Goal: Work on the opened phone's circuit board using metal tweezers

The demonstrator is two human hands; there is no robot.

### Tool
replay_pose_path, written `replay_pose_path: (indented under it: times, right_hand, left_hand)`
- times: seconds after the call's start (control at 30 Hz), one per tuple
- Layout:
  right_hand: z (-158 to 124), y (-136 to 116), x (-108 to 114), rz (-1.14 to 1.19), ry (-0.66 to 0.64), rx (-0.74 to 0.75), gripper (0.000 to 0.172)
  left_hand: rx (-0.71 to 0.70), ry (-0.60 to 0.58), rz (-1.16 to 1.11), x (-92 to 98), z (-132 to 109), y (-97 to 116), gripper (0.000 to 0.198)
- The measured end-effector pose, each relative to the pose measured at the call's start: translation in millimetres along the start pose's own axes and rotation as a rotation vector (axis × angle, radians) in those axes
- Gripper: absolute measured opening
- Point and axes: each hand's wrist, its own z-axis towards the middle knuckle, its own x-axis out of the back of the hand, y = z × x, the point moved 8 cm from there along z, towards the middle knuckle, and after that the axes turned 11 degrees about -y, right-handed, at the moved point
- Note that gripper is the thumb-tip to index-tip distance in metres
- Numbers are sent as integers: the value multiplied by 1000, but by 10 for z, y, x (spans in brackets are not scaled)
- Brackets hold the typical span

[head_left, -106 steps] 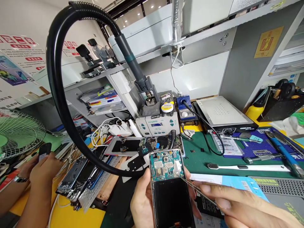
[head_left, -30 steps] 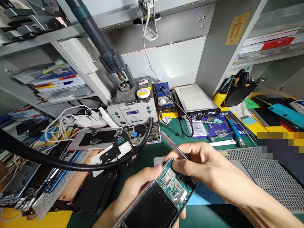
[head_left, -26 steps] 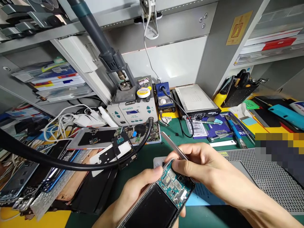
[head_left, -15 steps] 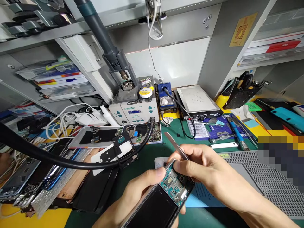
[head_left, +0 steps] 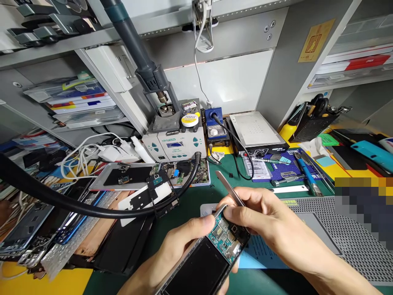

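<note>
An opened phone point(head_left: 196, 268) lies tilted in my left hand point(head_left: 178, 246), the thumb pressed on its upper left edge. Its back is off, baring a teal circuit board point(head_left: 223, 237) at the top and a large black battery area below. My right hand point(head_left: 264, 221) is closed around a flat metal pry tool point(head_left: 229, 186), whose blunt end points up and left. The right thumb touches the phone's top corner beside the board. The tool's lower end is hidden by my fingers, so I cannot tell whether it touches the phone.
A hot-air station point(head_left: 176, 143) with a thick black hose point(head_left: 92, 207) stands behind to the left, beside several phone parts. A soldering unit point(head_left: 215, 123) and a silver box point(head_left: 254, 129) are at the back. Tweezers and a brush point(head_left: 308, 176) lie right, near a grey perforated mat point(head_left: 350, 233).
The view has shifted slightly. Both hands keep the same hold on the phone and pry tool, and the phone's tilt differs only a little.
</note>
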Motion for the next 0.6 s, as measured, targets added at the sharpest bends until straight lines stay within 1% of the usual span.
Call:
replay_pose_path:
  times: [0.17, 0.27, 0.37, 0.47, 0.53, 0.57, 0.6]
  right_hand:
    - [25, 24, 12, -12, -7, -12, 30]
    - [20, 21, 7, 13, -42, -34, 35]
    - [-5, -21, -17, 60, -90, -33, 34]
    - [-31, -43, -11, 118, -87, -37, 29]
    - [-38, -34, 7, 182, -65, -48, 27]
    - [-38, -31, 9, 211, -63, -51, 27]
    - [-37, -27, 11, 232, -62, -56, 28]
  left_hand:
    - [0, -25, -3, -61, 47, 69, 81]
    - [8, -79, 32, -146, 68, 112, 83]
    - [-4, -158, 45, -239, 73, 132, 83]
    - [-73, -197, -3, -254, 91, 139, 86]
    - [-159, -225, -76, -235, 117, 171, 84]
    - [-191, -268, -102, -246, 131, 189, 82]
    - [-211, -339, -115, -282, 138, 207, 79]
